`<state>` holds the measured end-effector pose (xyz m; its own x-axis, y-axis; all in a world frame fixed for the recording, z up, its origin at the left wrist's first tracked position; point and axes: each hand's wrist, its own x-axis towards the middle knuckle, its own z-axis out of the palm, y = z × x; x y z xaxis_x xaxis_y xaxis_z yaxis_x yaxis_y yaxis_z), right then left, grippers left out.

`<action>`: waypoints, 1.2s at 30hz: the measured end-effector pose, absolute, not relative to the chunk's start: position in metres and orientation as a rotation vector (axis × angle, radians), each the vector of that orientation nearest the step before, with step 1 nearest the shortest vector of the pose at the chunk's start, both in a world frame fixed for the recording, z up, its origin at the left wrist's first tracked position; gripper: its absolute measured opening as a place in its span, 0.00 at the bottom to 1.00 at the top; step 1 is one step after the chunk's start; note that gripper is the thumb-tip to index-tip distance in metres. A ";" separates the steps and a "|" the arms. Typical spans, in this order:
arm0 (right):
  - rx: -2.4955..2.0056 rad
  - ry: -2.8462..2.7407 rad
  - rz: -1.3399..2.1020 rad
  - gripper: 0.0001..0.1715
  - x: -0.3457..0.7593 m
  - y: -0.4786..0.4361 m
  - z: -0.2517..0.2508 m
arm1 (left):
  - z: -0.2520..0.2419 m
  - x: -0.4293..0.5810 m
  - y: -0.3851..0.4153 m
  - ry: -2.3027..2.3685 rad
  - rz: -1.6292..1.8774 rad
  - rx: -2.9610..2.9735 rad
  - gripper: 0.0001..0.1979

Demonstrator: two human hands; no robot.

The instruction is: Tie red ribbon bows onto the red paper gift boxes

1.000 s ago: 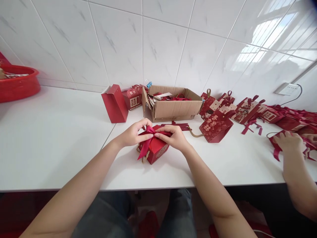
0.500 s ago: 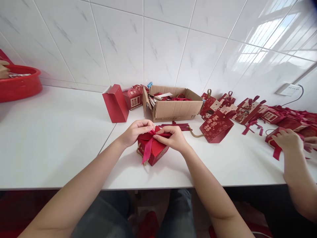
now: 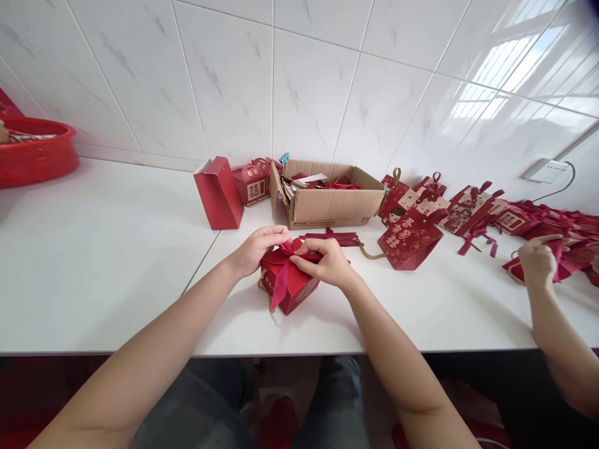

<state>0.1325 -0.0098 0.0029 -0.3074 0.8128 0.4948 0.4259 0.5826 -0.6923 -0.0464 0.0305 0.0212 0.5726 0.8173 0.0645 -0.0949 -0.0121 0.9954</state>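
A small red gift box (image 3: 296,288) stands near the table's front edge, right before me. Over its top lies a crimson ribbon (image 3: 281,284), one tail hanging down the front. My left hand (image 3: 257,251) pinches a loop of that ribbon at the box's upper left. From the other side my right hand (image 3: 322,259) grips the ribbon between thumb and fingers, close to the knot. A twisted gold cord (image 3: 264,288) hangs at the box's left side. Just behind the box lie several flat dark red ribbons (image 3: 334,239).
An open cardboard carton (image 3: 337,207) with red pieces stands by the wall. Left of it are a plain red box (image 3: 219,193) and a printed box (image 3: 255,185). Printed red bags (image 3: 409,240) stand right. A co-worker's hand (image 3: 538,262) handles ribbon there. A red basin (image 3: 40,159) sits far left.
My left hand has drawn the ribbon loop slightly up and left, while my right hand stays by the knot. The co-worker's hand has risen, lifting ribbon.
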 end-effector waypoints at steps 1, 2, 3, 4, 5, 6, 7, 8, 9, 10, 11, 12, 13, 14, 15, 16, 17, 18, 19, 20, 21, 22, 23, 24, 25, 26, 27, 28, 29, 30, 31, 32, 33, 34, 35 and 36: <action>-0.992 -1.939 0.556 0.09 0.133 -0.010 0.003 | 0.021 -0.047 0.031 0.669 0.808 1.403 0.15; -0.991 -1.940 0.558 0.09 0.133 -0.010 0.003 | 0.020 -0.047 0.031 0.669 0.806 1.407 0.15; -0.988 -1.940 0.562 0.09 0.133 -0.010 0.003 | 0.019 -0.047 0.031 0.670 0.809 1.415 0.15; -0.984 -1.939 0.569 0.09 0.133 -0.010 0.003 | 0.019 -0.047 0.031 0.673 0.816 1.426 0.15; -0.980 -1.937 0.578 0.09 0.133 -0.010 0.003 | 0.018 -0.047 0.032 0.679 0.826 1.439 0.15; -0.978 -1.934 0.588 0.10 0.133 -0.010 0.003 | 0.017 -0.046 0.032 0.688 0.838 1.452 0.15; -0.975 -1.932 0.598 0.10 0.133 -0.010 0.003 | 0.017 -0.046 0.032 0.698 0.847 1.464 0.15; -0.972 -1.931 0.608 0.10 0.133 -0.010 0.003 | 0.017 -0.046 0.032 0.709 0.853 1.473 0.14; -0.968 -1.930 0.615 0.10 0.133 -0.010 0.003 | 0.017 -0.046 0.032 0.720 0.853 1.480 0.14; -0.965 -1.932 0.619 0.11 0.134 -0.009 0.004 | 0.016 -0.045 0.032 0.727 0.852 1.482 0.13; -0.963 -1.934 0.618 0.11 0.134 -0.009 0.004 | 0.016 -0.045 0.032 0.730 0.853 1.480 0.13; -0.962 -1.936 0.616 0.11 0.134 -0.009 0.004 | 0.016 -0.045 0.032 0.730 0.855 1.474 0.13; -0.962 -1.939 0.614 0.11 0.134 -0.009 0.005 | 0.016 -0.046 0.032 0.726 0.860 1.467 0.12; -0.963 -1.941 0.611 0.11 0.134 -0.009 0.005 | 0.016 -0.046 0.033 0.719 0.864 1.464 0.12; -0.963 -1.944 0.610 0.11 0.135 -0.009 0.005 | 0.015 -0.046 0.034 0.709 0.869 1.464 0.12; -0.963 -1.948 0.611 0.11 0.135 -0.010 0.005 | 0.015 -0.047 0.034 0.698 0.869 1.467 0.12; -0.962 -1.951 0.615 0.11 0.135 -0.010 0.005 | 0.014 -0.047 0.035 0.684 0.865 1.473 0.13; -0.961 -1.949 0.622 0.11 0.135 -0.010 0.004 | 0.013 -0.048 0.036 0.670 0.857 1.481 0.13; -0.961 -1.938 0.636 0.10 0.136 -0.010 0.004 | 0.013 -0.048 0.036 0.654 0.846 1.488 0.14; -0.964 -1.918 0.657 0.09 0.137 -0.010 0.004 | 0.013 -0.048 0.036 0.638 0.834 1.494 0.14; -0.966 -1.885 0.677 0.08 0.138 -0.010 0.003 | 0.013 -0.049 0.036 0.622 0.825 1.501 0.15; -0.967 -1.842 0.694 0.09 0.139 -0.010 0.003 | 0.013 -0.049 0.036 0.609 0.823 1.511 0.15; -0.967 -1.791 0.710 0.11 0.141 -0.010 0.003 | 0.013 -0.050 0.036 0.602 0.826 1.523 0.15; -0.963 -1.741 0.728 0.14 0.142 -0.010 0.003 | 0.014 -0.050 0.035 0.602 0.834 1.540 0.15; -0.955 -1.692 0.747 0.16 0.144 -0.010 0.004 | 0.014 -0.051 0.034 0.609 0.847 1.561 0.15; -0.944 -1.644 0.771 0.17 0.146 -0.010 0.004 | 0.015 -0.052 0.034 0.624 0.866 1.584 0.15; -0.933 -1.600 0.802 0.18 0.147 -0.010 0.005 | 0.015 -0.052 0.034 0.641 0.887 1.610 0.16; -0.925 -1.564 0.835 0.19 0.149 -0.010 0.005 | 0.016 -0.053 0.034 0.657 0.911 1.636 0.18; -0.918 -1.533 0.862 0.20 0.150 -0.010 0.006 | 0.016 -0.054 0.034 0.673 0.940 1.659 0.19; -0.911 -1.511 0.882 0.20 0.150 -0.009 0.006 | 0.016 -0.054 0.035 0.689 0.971 1.682 0.21; -0.905 -1.496 0.894 0.20 0.151 -0.009 0.006 | 0.016 -0.055 0.035 0.710 0.998 1.708 0.22; -0.899 -1.489 0.904 0.20 0.151 -0.009 0.005 | 0.015 -0.055 0.036 0.734 1.018 1.739 0.23; -0.894 -1.487 0.912 0.20 0.151 -0.009 0.005 | 0.015 -0.055 0.036 0.759 1.033 1.776 0.22; -0.890 -1.489 0.920 0.20 0.150 -0.009 0.005 | 0.016 -0.055 0.036 0.784 1.045 1.811 0.21; -0.889 -1.493 0.925 0.21 0.150 -0.008 0.004 | 0.016 -0.055 0.035 0.805 1.055 1.838 0.19; -0.891 -1.496 0.929 0.21 0.150 -0.008 0.004 | 0.017 -0.055 0.034 0.819 1.066 1.851 0.17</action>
<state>0.1495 -0.0083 0.0040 -0.1081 0.9094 0.4017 0.0431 0.4080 -0.9120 -0.0551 0.0342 0.0174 0.4280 0.8312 0.3548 0.1291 -0.4448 0.8863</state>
